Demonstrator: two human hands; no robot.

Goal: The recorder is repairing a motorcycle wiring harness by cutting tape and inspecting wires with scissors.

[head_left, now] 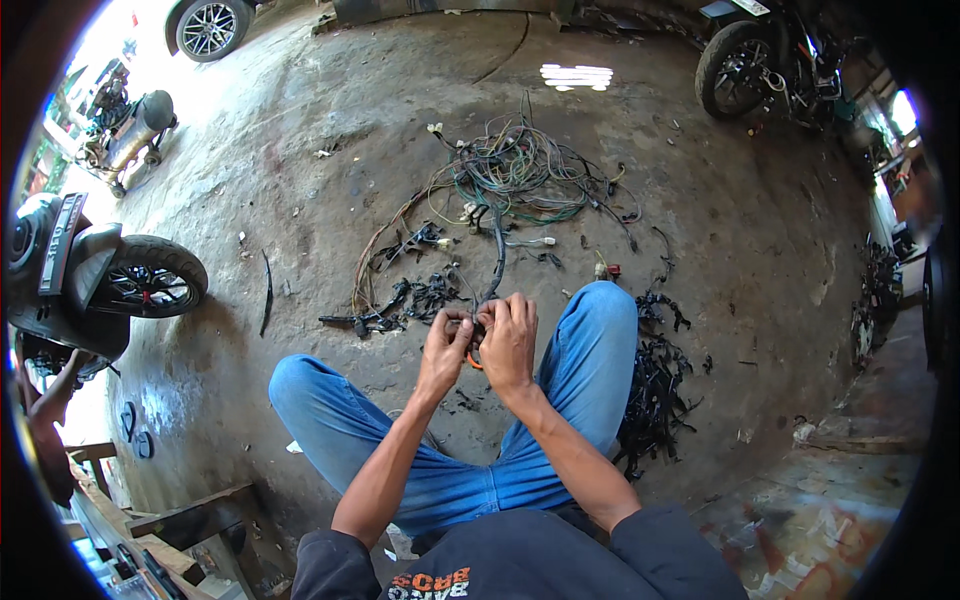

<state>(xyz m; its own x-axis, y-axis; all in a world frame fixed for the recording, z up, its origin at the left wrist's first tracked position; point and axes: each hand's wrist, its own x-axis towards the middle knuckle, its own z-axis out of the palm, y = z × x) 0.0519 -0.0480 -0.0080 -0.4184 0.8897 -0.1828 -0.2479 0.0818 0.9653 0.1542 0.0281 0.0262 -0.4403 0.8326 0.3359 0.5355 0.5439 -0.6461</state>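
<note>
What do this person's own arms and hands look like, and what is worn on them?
The left hand and right hand are bare, with no gloves, and no watch shows at either wrist. The forearms are uncovered. Short, dark sleeves end near the elbows; they belong to a dark shirt with orange and pale print.

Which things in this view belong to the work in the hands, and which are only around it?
Probably part of the work:
dark wrapped cable, at left hand and right hand
tangle of coloured wires
black scraps

Apparently just around:
left motorbike
right motorbike
car wheel
wheeled tank
</note>
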